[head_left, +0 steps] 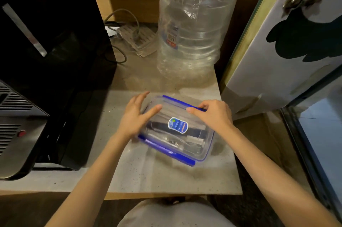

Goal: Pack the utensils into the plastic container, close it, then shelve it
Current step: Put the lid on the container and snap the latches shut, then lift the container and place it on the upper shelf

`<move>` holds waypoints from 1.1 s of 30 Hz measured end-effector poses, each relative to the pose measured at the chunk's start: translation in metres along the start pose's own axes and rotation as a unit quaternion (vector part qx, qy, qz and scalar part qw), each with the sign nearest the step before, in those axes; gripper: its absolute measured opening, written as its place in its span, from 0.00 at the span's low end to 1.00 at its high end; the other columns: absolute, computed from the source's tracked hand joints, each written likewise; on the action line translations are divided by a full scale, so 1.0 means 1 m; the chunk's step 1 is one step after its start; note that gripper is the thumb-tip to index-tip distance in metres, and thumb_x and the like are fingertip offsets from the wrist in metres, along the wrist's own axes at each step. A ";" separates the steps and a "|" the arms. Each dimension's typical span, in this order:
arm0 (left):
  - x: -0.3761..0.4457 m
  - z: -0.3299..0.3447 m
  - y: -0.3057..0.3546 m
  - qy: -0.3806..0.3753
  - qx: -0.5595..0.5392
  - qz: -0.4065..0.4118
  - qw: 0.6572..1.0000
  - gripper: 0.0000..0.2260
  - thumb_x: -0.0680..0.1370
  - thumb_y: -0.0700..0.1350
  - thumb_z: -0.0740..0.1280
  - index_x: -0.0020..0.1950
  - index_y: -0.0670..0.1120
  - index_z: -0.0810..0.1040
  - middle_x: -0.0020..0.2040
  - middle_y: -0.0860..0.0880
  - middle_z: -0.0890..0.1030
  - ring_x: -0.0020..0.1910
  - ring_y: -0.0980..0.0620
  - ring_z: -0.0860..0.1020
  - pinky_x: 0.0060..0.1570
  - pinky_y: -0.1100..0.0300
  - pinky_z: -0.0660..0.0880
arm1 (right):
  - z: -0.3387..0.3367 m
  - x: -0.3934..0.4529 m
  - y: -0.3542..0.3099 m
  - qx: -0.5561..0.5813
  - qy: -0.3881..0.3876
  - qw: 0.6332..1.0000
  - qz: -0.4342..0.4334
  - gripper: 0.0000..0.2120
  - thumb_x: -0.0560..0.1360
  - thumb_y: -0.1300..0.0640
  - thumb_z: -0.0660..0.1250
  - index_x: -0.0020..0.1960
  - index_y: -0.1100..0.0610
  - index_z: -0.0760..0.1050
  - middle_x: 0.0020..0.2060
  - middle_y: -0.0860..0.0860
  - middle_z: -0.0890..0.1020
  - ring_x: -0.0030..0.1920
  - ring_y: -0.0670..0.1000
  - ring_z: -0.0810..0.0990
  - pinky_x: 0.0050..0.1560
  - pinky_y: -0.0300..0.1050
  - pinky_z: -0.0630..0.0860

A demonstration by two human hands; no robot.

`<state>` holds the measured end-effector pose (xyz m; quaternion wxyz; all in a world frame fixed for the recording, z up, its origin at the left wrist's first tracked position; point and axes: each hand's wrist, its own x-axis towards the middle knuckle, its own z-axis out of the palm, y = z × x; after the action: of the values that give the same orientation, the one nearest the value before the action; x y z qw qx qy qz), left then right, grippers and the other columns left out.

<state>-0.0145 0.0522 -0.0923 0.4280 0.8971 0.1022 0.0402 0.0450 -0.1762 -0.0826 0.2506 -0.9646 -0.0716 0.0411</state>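
Observation:
A clear plastic container [201, 145] with blue clip flaps lies on the grey stone counter [148, 176], its clear lid on top with a blue and white sticker [178, 124]. Utensils [192, 140] show through the lid, among them a dark handle. My left hand [136, 115] rests on the lid's left end with fingers spread. My right hand [212, 114] presses fingertips on the far right edge, at a blue clip [199, 109]. The near long clip [172, 153] sticks outward.
A large empty clear water bottle [196, 28] stands just behind the container. A black appliance [48, 64] fills the left side. Cables and a power strip [137, 36] lie at the back. A white cabinet door [288, 41] stands on the right.

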 end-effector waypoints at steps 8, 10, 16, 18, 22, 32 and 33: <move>-0.044 0.006 -0.024 -0.113 -0.122 -0.015 0.986 0.64 0.47 0.71 0.74 0.76 0.52 0.49 0.75 0.51 0.60 0.71 0.55 0.62 0.67 0.60 0.61 | 0.005 -0.023 0.013 0.099 0.035 0.991 0.078 0.19 0.72 0.42 0.68 0.48 0.59 0.78 0.39 0.54 0.83 0.43 0.55 0.81 0.44 0.48 0.78; -0.049 0.011 -0.024 -0.169 -0.153 0.010 0.974 0.63 0.48 0.66 0.77 0.74 0.58 0.45 0.72 0.67 0.59 0.71 0.66 0.61 0.68 0.68 0.61 | 0.008 -0.029 0.014 0.177 0.012 0.980 0.089 0.17 0.75 0.47 0.65 0.52 0.61 0.76 0.43 0.52 0.80 0.43 0.52 0.80 0.41 0.43 0.77; -0.051 0.026 -0.021 -0.227 -0.172 0.082 0.955 0.60 0.58 0.43 0.80 0.74 0.55 0.38 0.62 0.80 0.65 0.66 0.68 0.69 0.64 0.65 0.71 | 0.008 -0.039 0.016 0.305 -0.049 0.941 0.137 0.13 0.80 0.55 0.59 0.61 0.61 0.71 0.53 0.53 0.76 0.52 0.51 0.77 0.47 0.40 0.75; -0.053 0.026 -0.018 -0.191 -0.182 0.076 0.962 0.59 0.57 0.49 0.79 0.75 0.55 0.40 0.61 0.81 0.65 0.64 0.69 0.71 0.64 0.59 0.72 | 0.008 -0.040 0.016 0.316 -0.056 0.936 0.142 0.13 0.80 0.55 0.58 0.61 0.61 0.71 0.54 0.54 0.77 0.52 0.51 0.77 0.49 0.41 0.75; -0.048 0.015 -0.003 -0.139 -0.240 0.091 0.956 0.56 0.58 0.42 0.79 0.76 0.52 0.46 0.63 0.74 0.70 0.65 0.65 0.72 0.61 0.68 0.74 | -0.005 -0.040 0.006 0.362 -0.043 0.923 0.125 0.12 0.81 0.58 0.57 0.61 0.60 0.72 0.51 0.51 0.77 0.45 0.43 0.77 0.37 0.30 0.74; 0.002 -0.069 0.095 -0.036 -0.355 0.127 0.926 0.51 0.53 0.42 0.78 0.73 0.48 0.61 0.63 0.53 0.78 0.59 0.61 0.78 0.56 0.69 0.77 | -0.110 -0.011 -0.066 0.470 0.079 0.879 -0.023 0.09 0.81 0.59 0.56 0.56 0.56 0.75 0.46 0.48 0.80 0.45 0.41 0.79 0.48 0.34 0.76; 0.006 -0.080 0.108 -0.025 -0.354 0.141 0.924 0.47 0.54 0.40 0.78 0.72 0.47 0.63 0.58 0.57 0.81 0.55 0.65 0.79 0.50 0.72 0.78 | -0.123 -0.009 -0.075 0.476 0.087 0.874 -0.049 0.09 0.81 0.59 0.56 0.55 0.54 0.74 0.46 0.47 0.81 0.46 0.40 0.79 0.49 0.35 0.77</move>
<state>-0.0051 0.0477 0.0420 0.7097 0.6934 -0.0569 0.1110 0.0418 -0.1717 0.0613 0.6862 -0.7238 -0.0679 -0.0266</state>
